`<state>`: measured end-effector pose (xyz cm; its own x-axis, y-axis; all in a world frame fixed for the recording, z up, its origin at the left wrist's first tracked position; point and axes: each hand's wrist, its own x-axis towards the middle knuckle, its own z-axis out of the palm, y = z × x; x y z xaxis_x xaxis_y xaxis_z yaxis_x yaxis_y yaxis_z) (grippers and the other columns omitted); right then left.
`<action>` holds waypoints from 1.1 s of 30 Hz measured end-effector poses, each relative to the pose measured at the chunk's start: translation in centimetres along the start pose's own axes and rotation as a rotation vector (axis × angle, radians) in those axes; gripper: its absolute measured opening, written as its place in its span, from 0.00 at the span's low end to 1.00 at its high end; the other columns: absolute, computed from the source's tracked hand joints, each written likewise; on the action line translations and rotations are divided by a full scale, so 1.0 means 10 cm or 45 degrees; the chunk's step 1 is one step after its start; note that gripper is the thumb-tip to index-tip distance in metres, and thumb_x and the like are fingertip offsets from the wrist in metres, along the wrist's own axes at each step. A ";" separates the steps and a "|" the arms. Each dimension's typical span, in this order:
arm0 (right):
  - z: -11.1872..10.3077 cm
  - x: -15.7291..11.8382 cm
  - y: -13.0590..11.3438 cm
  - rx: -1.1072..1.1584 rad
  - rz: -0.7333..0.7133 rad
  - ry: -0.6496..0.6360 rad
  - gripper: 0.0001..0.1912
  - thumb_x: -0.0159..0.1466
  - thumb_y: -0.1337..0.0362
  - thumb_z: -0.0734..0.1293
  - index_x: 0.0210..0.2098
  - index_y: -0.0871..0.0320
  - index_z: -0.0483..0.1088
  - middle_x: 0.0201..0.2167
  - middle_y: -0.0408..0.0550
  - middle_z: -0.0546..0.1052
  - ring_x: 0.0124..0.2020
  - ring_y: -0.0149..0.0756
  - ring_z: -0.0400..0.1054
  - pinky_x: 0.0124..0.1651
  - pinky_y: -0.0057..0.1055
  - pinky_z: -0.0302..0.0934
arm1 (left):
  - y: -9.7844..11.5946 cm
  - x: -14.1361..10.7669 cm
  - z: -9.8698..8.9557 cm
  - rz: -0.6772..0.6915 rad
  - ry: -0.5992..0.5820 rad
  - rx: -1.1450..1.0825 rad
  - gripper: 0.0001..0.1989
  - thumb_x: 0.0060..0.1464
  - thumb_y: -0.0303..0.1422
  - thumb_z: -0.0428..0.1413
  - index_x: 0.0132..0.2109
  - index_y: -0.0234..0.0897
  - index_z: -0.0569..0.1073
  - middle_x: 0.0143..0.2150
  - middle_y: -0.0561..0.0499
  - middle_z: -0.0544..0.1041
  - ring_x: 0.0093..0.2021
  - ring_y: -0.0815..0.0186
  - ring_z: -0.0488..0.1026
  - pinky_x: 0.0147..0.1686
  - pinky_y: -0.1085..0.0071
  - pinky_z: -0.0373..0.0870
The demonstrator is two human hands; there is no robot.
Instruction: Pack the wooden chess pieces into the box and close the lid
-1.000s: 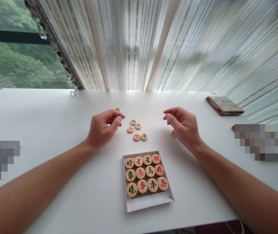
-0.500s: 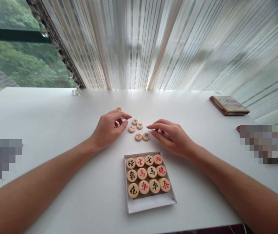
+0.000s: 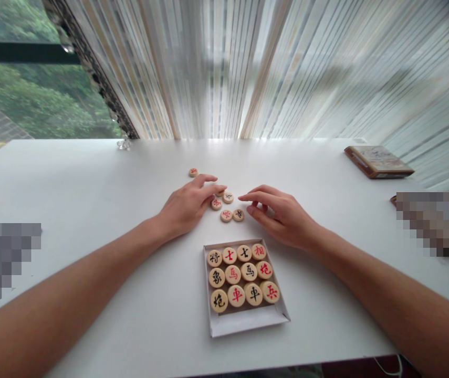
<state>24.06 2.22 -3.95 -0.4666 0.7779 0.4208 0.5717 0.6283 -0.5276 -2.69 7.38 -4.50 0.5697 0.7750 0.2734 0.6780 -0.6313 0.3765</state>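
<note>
On the white table lies a small cluster of round wooden Chinese chess pieces: a black-lettered piece [image 3: 228, 197], a red-lettered piece [image 3: 216, 203], another red one [image 3: 226, 216] and a black one [image 3: 238, 214]. My left hand [image 3: 190, 203] is open, its fingers stretched over the cluster's left side and partly covering one piece [image 3: 220, 193]; whether they touch it I cannot tell. Just right of the cluster, my right hand [image 3: 277, 214] hovers open and empty, fingers extended. Nearer me sits a shallow white box [image 3: 248, 324] holding rows of pieces, black and red characters facing up.
A lone red-lettered piece [image 3: 193, 172] lies beyond my left hand. At the right stands a brown-edged book or flat box [image 3: 379, 161], with a partly blurred-out item [image 3: 421, 223] below it. A string curtain [image 3: 224, 73] hangs behind the table; a clear ornament [image 3: 123, 144] is at the back edge.
My left hand has moved right, its fingers now reaching over the cluster and covering part of a black piece. The lone far piece shows fully. My right hand stays nearly where it was.
</note>
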 end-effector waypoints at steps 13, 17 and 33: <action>0.00 -0.01 0.01 0.019 -0.017 0.020 0.13 0.74 0.67 0.66 0.55 0.59 0.78 0.47 0.55 0.81 0.36 0.37 0.76 0.41 0.35 0.70 | 0.03 -0.01 0.00 -0.022 0.087 -0.080 0.17 0.71 0.30 0.53 0.62 0.34 0.76 0.56 0.40 0.76 0.55 0.53 0.77 0.60 0.53 0.75; 0.00 -0.01 0.01 0.021 -0.009 0.026 0.12 0.74 0.67 0.66 0.54 0.58 0.78 0.46 0.55 0.80 0.36 0.37 0.75 0.40 0.34 0.70 | 0.03 -0.01 -0.01 -0.081 0.178 -0.117 0.15 0.69 0.29 0.56 0.58 0.32 0.78 0.53 0.41 0.73 0.48 0.58 0.77 0.56 0.58 0.76; 0.00 -0.01 -0.09 0.141 0.067 0.123 0.10 0.74 0.64 0.67 0.50 0.58 0.80 0.42 0.54 0.83 0.38 0.39 0.78 0.38 0.33 0.70 | 0.39 -0.07 -0.10 -0.208 0.221 -1.151 0.16 0.61 0.34 0.67 0.53 0.31 0.84 0.36 0.47 0.85 0.32 0.68 0.78 0.34 0.72 0.76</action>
<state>23.62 1.60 -3.52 -0.3681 0.8100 0.4565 0.5133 0.5864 -0.6266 -0.95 4.40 -2.40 0.3725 0.8916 0.2574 0.0831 -0.3083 0.9477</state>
